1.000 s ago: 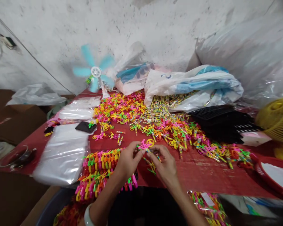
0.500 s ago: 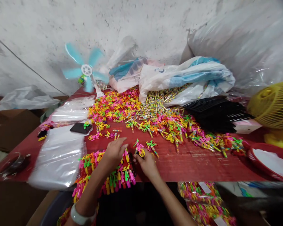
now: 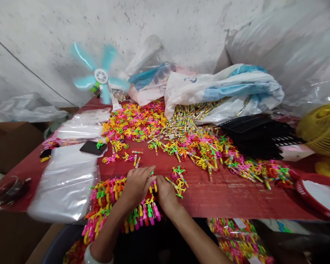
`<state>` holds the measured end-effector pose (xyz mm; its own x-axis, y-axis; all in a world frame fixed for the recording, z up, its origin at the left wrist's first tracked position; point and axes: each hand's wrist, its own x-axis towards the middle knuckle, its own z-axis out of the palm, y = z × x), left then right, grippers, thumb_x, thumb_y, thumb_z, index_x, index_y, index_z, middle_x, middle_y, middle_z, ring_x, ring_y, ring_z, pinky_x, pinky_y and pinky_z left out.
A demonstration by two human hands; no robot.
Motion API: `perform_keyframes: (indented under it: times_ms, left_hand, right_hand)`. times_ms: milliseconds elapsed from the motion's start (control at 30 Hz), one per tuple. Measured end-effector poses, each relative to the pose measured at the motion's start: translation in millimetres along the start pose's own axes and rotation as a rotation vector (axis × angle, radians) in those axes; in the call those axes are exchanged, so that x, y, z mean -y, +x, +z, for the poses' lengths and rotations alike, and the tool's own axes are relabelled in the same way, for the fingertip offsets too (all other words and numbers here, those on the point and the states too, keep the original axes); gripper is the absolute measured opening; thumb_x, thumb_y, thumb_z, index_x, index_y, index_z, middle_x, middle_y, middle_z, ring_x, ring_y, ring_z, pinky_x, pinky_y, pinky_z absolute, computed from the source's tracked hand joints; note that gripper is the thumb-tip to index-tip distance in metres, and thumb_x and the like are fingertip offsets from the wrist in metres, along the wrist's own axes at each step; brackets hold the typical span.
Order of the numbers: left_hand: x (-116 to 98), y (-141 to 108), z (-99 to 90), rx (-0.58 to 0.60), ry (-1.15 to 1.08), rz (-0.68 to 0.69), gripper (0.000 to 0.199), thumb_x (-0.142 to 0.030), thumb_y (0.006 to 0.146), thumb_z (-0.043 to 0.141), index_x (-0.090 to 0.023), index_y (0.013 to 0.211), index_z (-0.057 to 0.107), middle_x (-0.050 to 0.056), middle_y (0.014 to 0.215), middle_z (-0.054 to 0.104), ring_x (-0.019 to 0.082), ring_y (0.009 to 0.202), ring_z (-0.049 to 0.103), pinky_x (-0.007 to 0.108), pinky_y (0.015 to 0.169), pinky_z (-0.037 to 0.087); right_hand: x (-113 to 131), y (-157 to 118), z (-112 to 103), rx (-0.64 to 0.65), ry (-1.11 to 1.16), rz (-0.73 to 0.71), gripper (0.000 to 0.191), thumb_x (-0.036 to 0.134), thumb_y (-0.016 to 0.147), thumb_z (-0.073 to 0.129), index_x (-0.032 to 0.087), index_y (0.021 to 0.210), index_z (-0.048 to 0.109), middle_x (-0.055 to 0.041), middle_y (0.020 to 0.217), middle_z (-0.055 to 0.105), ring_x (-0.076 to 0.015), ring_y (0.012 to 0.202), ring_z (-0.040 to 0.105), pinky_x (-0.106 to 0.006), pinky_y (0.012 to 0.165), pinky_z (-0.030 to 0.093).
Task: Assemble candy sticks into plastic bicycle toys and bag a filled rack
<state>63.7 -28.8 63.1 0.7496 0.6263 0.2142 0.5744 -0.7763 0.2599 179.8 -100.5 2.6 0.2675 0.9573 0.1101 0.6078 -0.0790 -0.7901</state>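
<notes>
My left hand (image 3: 139,184) lies over the right end of a packed row of colourful plastic toys (image 3: 104,194), its fingers bent towards my right hand and what they grip hidden. Close against it, my right hand (image 3: 166,194) is closed on a small toy bicycle (image 3: 154,186), of which only yellow and pink bits show between the hands. Just right of my hands, a few loose toy bicycles (image 3: 179,186) with a patterned tube lie on the red table (image 3: 209,198). Several patterned tubes (image 3: 136,161) lie beyond my left hand.
A heap of toy bicycles (image 3: 134,123) and a pile of tubes (image 3: 184,123) spread across the back. Clear plastic bags (image 3: 63,179) and a phone (image 3: 92,147) lie left. A blue fan (image 3: 101,76) spins behind. Black racks (image 3: 253,134), a yellow fan (image 3: 323,126) and a red basket (image 3: 301,187) stand right.
My right hand has moved left with the pink and yellow toy bicycle, up against my left hand. My left hand has shifted slightly right and down. The view has turned a little.
</notes>
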Motion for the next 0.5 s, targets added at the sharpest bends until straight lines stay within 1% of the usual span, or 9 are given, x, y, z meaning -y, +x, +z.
perform_keyframes:
  times_ms: [100,133,200,267,300,367,400,467,500]
  left_hand:
    - [-2,0,0.3,0.015,0.022,-0.009,0.032,-0.036,0.096,0.04,-0.02,0.113,0.062,0.008,0.11,0.071,0.022,0.103,0.062,0.039,0.088,0.042]
    - [-2,0,0.3,0.013,0.025,-0.021,0.031,-0.035,0.096,0.039,-0.02,0.111,0.062,0.008,0.109,0.071,0.022,0.103,0.062,0.039,0.088,0.041]
    - [-2,0,0.4,0.005,0.019,-0.036,0.031,-0.034,0.096,0.039,-0.02,0.111,0.062,0.008,0.109,0.071,0.022,0.102,0.062,0.04,0.089,0.039]
    - [-2,0,0.5,0.002,0.0,-0.033,0.031,-0.035,0.096,0.039,-0.02,0.112,0.061,0.007,0.11,0.07,0.022,0.104,0.061,0.041,0.091,0.038]
    - [-2,0,0.5,0.005,-0.01,-0.03,0.031,-0.036,0.096,0.039,-0.02,0.112,0.061,0.007,0.11,0.07,0.022,0.104,0.061,0.041,0.092,0.037]
    - [-2,0,0.2,0.008,-0.027,-0.033,0.03,-0.036,0.096,0.04,-0.021,0.112,0.061,0.006,0.111,0.07,0.022,0.105,0.06,0.042,0.092,0.037]
    - [-2,1,-0.1,0.008,-0.032,-0.038,0.03,-0.036,0.096,0.04,-0.022,0.111,0.061,0.006,0.111,0.07,0.022,0.105,0.06,0.042,0.093,0.036]
    - [-2,3,-0.9,0.013,-0.034,-0.06,0.03,-0.035,0.096,0.04,-0.022,0.111,0.061,0.006,0.11,0.07,0.022,0.105,0.06,0.043,0.094,0.036]
    - [-2,4,-1.2,0.021,-0.034,-0.075,0.03,-0.035,0.096,0.04,-0.021,0.112,0.061,0.006,0.11,0.07,0.022,0.105,0.06,0.044,0.094,0.036]
  right_hand:
    - [1,0,-4,0.019,-0.05,-0.032,0.031,0.002,0.084,0.038,0.016,0.097,0.062,-0.0094,0.093,0.067,-0.0186,0.082,0.062,-0.028,0.072,0.045]
    - [-1,0,-9,0.0,-0.065,-0.049,0.032,0.001,0.083,0.038,0.017,0.099,0.061,-0.0086,0.094,0.067,-0.0182,0.083,0.062,-0.028,0.073,0.045]
    - [-10,-3,-26,-0.09,-0.128,-0.04,0.032,0.003,0.085,0.038,0.019,0.1,0.062,-0.0074,0.095,0.067,-0.0176,0.085,0.062,-0.027,0.074,0.045]
    - [-23,-6,-50,-0.197,-0.26,0.077,0.024,0.009,0.087,0.043,0.02,0.095,0.063,-0.0083,0.094,0.067,-0.0185,0.08,0.063,-0.028,0.069,0.044]
    - [-30,-7,-61,-0.216,-0.348,0.171,0.018,0.014,0.088,0.046,0.02,0.092,0.063,-0.0091,0.091,0.067,-0.0196,0.075,0.063,-0.028,0.064,0.042]
    - [-44,-7,-81,-0.161,-0.482,0.299,0.009,0.022,0.086,0.055,0.02,0.084,0.063,-0.0093,0.084,0.067,-0.0213,0.07,0.063,-0.028,0.058,0.039]
    - [-49,-7,-88,-0.121,-0.517,0.327,0.009,0.024,0.085,0.057,0.02,0.08,0.063,-0.0084,0.081,0.067,-0.0216,0.069,0.064,-0.028,0.057,0.037]
    - [-57,-4,-97,-0.071,-0.531,0.324,0.012,0.025,0.084,0.058,0.021,0.074,0.062,-0.0062,0.076,0.068,-0.0207,0.069,0.064,-0.027,0.056,0.036]
    - [-59,-3,-100,-0.07,-0.528,0.315,0.013,0.024,0.085,0.057,0.021,0.073,0.062,-0.0058,0.076,0.068,-0.0202,0.069,0.064,-0.027,0.057,0.036]
